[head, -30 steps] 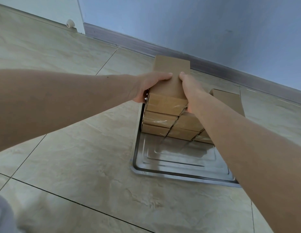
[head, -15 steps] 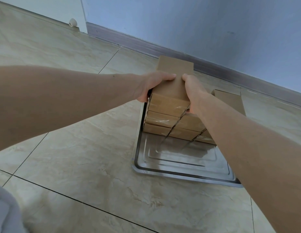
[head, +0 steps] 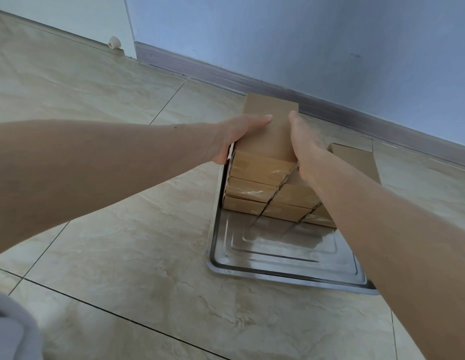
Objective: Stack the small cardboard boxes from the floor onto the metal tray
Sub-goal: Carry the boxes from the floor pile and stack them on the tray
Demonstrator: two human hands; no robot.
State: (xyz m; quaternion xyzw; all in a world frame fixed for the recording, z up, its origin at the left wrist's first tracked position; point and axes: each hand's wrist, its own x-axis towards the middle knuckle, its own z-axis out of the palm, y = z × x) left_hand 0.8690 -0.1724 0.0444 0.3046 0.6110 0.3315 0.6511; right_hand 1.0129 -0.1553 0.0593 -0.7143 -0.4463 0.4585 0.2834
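Clasping the top box (head: 271,131) between left hand (head: 235,137) and right hand (head: 305,146) (both grips holding it) above the tray (head: 278,258)

1. Both bare forearms reached forward, converging toward the middle
2. The left hand (head: 235,136) lay with its thumb stretched out flat (fingers hidden below)
3. The right hand (head: 305,144) mirrored it, thumb forward, tips of the two thumbs near but apart
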